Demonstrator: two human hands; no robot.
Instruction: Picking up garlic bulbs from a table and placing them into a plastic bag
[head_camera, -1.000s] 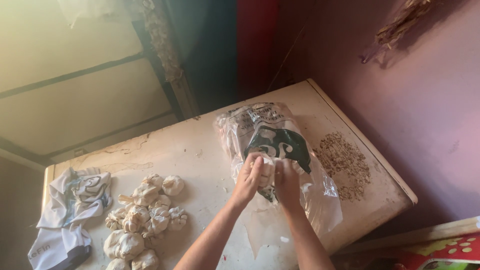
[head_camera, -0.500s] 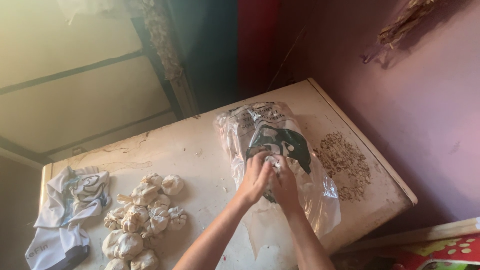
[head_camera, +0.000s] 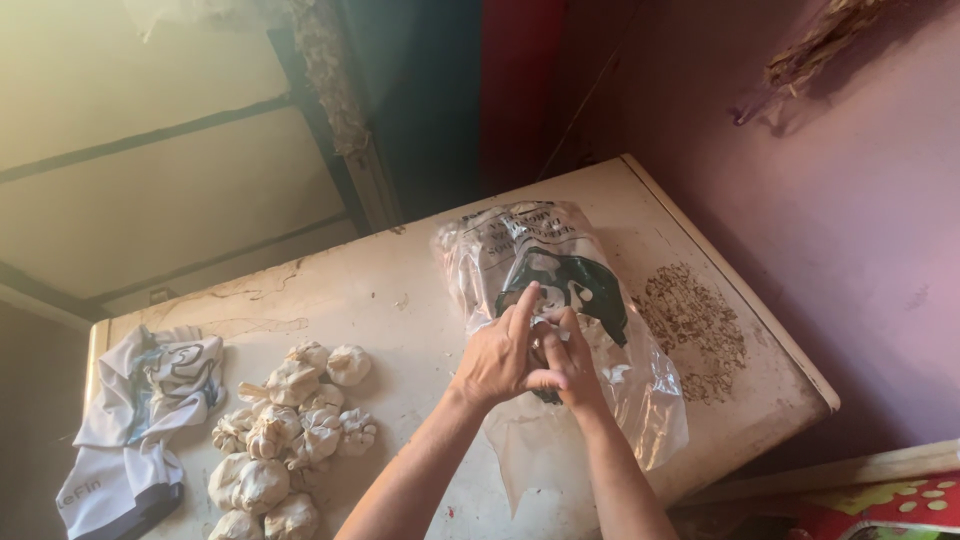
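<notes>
Both hands meet at frame centre, over the lower half of a clear plastic bag (head_camera: 560, 300). Left hand (head_camera: 497, 355): index finger stretched out toward the bag's dark green print, other fingers curled, thumb pinching inward. Right hand (head_camera: 572, 362): fingers bunched narrow, tips against the left thumb, gripping a bit of the film between them. What exactly is pinched is too small to tell.

Bag: thin, crinkled, glossy film, oblong, lying flat and slanted from upper centre to lower right of the desk (head_camera: 400, 300). Dark green and black printed patch mid-bag, pale contents showing through near the top.

Desk: pale, scuffed, stained flat top with a thin raised edge, right corner near the purple wall (head_camera: 850, 230).

Right of the bag, just beside it: patch of brown crumbly bits (head_camera: 695, 325), granular, scattered loose.

Lower left of frame: heap of small white knotted bundles (head_camera: 285, 430), rounded, wrinkled, papery-looking. Further left, at the desk edge: crumpled white cloth (head_camera: 140, 420) with blue-grey print, hanging partly over.
</notes>
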